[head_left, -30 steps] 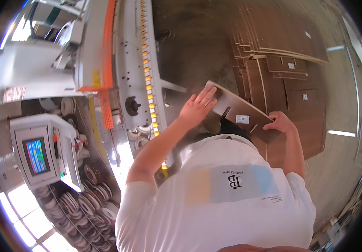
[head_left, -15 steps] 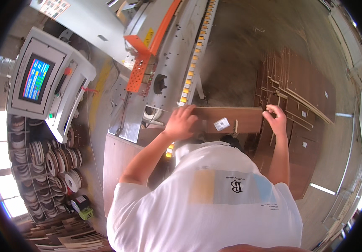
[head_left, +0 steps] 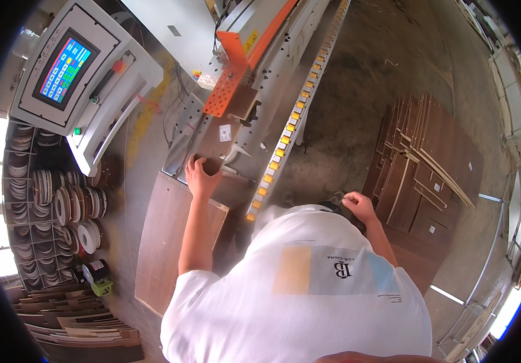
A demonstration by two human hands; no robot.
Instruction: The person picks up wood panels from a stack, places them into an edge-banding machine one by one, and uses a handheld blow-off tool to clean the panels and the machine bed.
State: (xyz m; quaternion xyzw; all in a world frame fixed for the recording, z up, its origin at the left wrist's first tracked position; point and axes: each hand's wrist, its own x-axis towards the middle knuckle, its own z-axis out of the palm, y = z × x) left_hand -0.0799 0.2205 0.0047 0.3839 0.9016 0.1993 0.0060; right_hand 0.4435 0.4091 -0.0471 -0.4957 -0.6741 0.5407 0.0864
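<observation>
My left hand (head_left: 200, 176) grips the near end of a narrow brown panel (head_left: 219, 143) with a small white label. The panel lies on the infeed table of a grey edge-banding machine (head_left: 272, 54), and its far end sits under an orange guard (head_left: 231, 77). My right hand (head_left: 357, 206) hangs free by my side with its fingers curled and nothing in it, close to a pile of brown panels (head_left: 425, 163) on the floor. My white T-shirt fills the lower middle of the view.
A control console with a bright touch screen (head_left: 62, 66) stands at upper left. A feed track with yellow pads (head_left: 284, 140) runs along the machine. A wide brown board (head_left: 166, 245) lies beside my left arm. Edge-band spools (head_left: 67, 206) fill shelves at left, with stacked boards (head_left: 82, 330) below.
I turned from the floor pile to the machine. The panel, held in both hands before, now lies on the infeed table under my left hand. My right hand has let go and dropped back.
</observation>
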